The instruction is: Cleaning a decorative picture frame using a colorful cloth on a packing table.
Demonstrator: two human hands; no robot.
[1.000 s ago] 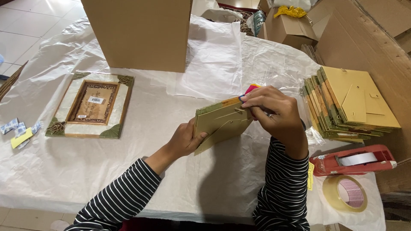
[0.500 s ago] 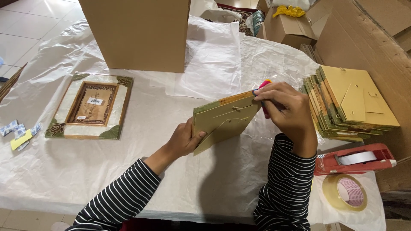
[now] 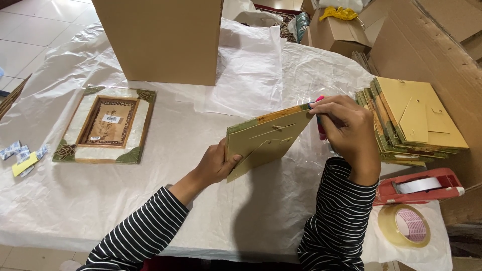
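My left hand (image 3: 217, 163) grips the lower left edge of a picture frame (image 3: 266, 140), held upright with its yellow backing and folding stand toward me. At the frame's upper right corner, my right hand (image 3: 346, 128) holds a pink tool (image 3: 320, 128); most of the tool is hidden by my fingers. A stack of similar frames (image 3: 416, 120) lies back-side up just right of my right hand. Another frame (image 3: 107, 125) lies face up at the left on the white sheet (image 3: 175, 211) that covers the table.
A tall cardboard box (image 3: 160, 40) stands at the back centre. A red tape dispenser (image 3: 419, 186) and a roll of clear tape (image 3: 404, 225) lie at the right. Small packets (image 3: 22, 155) lie at the left edge. More cardboard boxes (image 3: 432, 45) fill the right side.
The held frame and both hands have shifted slightly right and up. My right hand has moved along the frame's top edge to its upper right corner.
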